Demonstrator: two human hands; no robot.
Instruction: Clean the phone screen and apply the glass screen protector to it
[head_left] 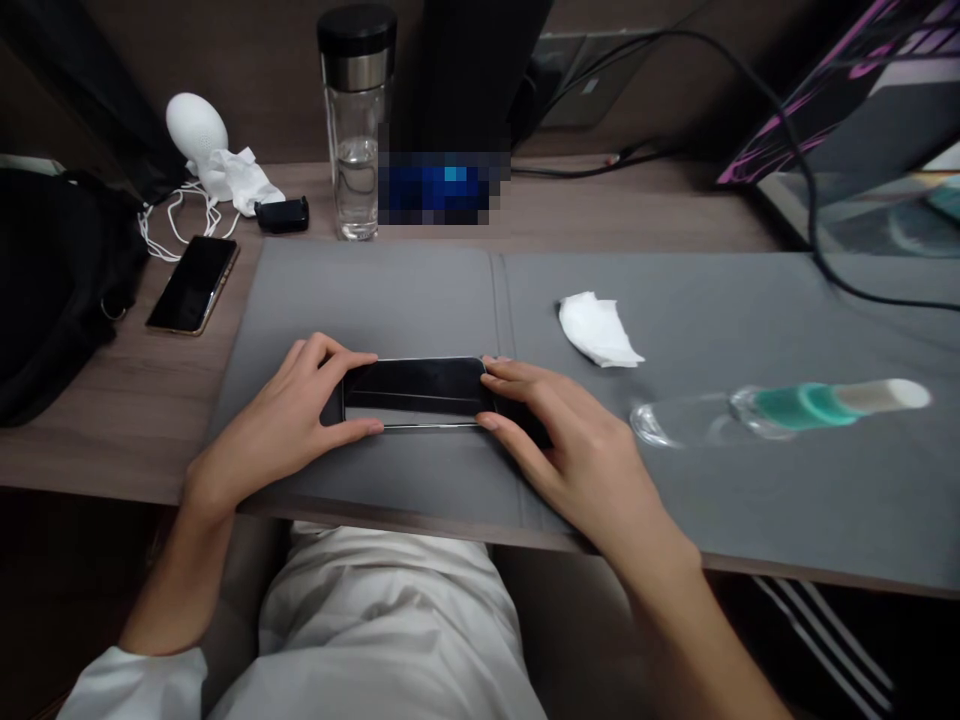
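A black-screened smartphone (420, 390) lies lengthwise across the grey desk mat (375, 285), its glass reflecting light. Around its left end, my left hand (289, 420) has thumb and fingers on the two long edges. My right hand (566, 425) grips the right end the same way, thumb at the near edge and fingertips at the far one. A crumpled white tissue (600, 330) rests on the mat beyond my right hand. To the right of that hand lies a clear spray bottle (690, 420) with a green collar, on its side.
Behind the mat stands a glass water bottle (358, 130) with a black lid. Another phone (195, 285), a white rounded device (196, 125) with a cord, and a small black object (282, 214) are at the left. A black cable (806, 190) crosses the right side.
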